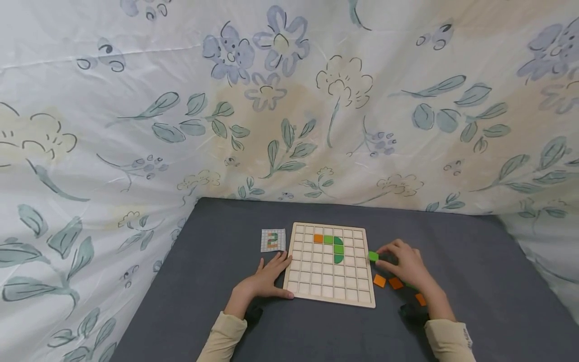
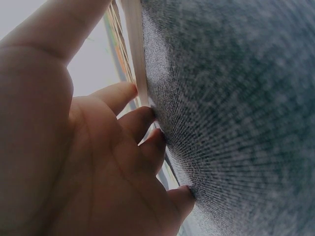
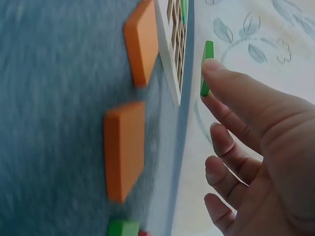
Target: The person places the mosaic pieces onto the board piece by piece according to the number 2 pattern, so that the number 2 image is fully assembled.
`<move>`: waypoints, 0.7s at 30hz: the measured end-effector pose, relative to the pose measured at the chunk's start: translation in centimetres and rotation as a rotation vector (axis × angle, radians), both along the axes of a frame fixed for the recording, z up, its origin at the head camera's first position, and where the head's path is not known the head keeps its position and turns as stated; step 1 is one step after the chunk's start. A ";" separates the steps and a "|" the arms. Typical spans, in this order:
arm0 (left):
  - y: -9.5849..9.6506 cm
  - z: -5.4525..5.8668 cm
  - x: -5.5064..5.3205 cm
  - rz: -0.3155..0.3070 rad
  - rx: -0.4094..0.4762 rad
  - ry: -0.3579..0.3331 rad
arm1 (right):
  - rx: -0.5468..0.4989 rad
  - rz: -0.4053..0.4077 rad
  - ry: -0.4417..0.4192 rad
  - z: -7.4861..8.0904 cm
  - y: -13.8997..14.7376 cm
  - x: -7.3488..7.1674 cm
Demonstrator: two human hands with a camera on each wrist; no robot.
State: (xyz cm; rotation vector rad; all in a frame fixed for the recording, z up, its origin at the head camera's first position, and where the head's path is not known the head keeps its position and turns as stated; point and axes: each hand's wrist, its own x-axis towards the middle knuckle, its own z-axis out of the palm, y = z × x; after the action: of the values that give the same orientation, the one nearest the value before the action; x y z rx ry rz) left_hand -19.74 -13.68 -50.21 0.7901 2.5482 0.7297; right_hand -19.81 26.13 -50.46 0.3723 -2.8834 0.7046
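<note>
A wooden grid board (image 1: 316, 276) lies on the dark table, with an orange square tile (image 1: 318, 238), light green tiles (image 1: 328, 240) and dark green rounded tiles (image 1: 338, 259) set in its upper cells. At the board's left edge rests my left hand (image 1: 267, 279), fingers spread, thumb at the lower corner. My right hand (image 1: 407, 264) pinches a light green square tile (image 3: 207, 69) between thumb and forefinger, just off the board's right edge in the head view. In the right wrist view that tile is raised above the table, its other fingers loosely bent.
Loose orange tiles (image 1: 379, 280) lie right of the board, partly under the right hand; a green block (image 3: 123, 228) lies near them. Left of the board is a small pattern card (image 1: 273, 240) with a coloured figure. A floral cloth (image 1: 289, 125) hangs behind the table.
</note>
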 end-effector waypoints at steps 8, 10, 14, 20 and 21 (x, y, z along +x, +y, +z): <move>0.2 -0.1 -0.1 0.000 -0.016 -0.009 | -0.020 0.074 0.029 -0.5 -1.9 -0.2; 0.2 -0.2 -0.1 0.004 -0.025 -0.010 | -0.035 0.093 0.034 -0.5 -2.4 -0.3; 0.2 -0.2 -0.1 0.014 -0.028 -0.009 | -0.063 0.116 0.026 -0.2 -3.3 -0.5; 0.2 0.1 0.0 0.019 -0.020 -0.008 | -0.067 0.139 0.022 0.6 -4.7 -1.0; 0.2 0.1 0.0 0.020 -0.021 -0.009 | -0.077 0.144 0.025 0.7 -5.0 -1.1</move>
State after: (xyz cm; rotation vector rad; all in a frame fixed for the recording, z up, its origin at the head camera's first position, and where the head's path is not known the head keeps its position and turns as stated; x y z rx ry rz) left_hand -19.77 -13.51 -50.14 0.7540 2.5553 0.7100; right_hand -20.87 21.13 -49.77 0.5790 -2.8173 0.8243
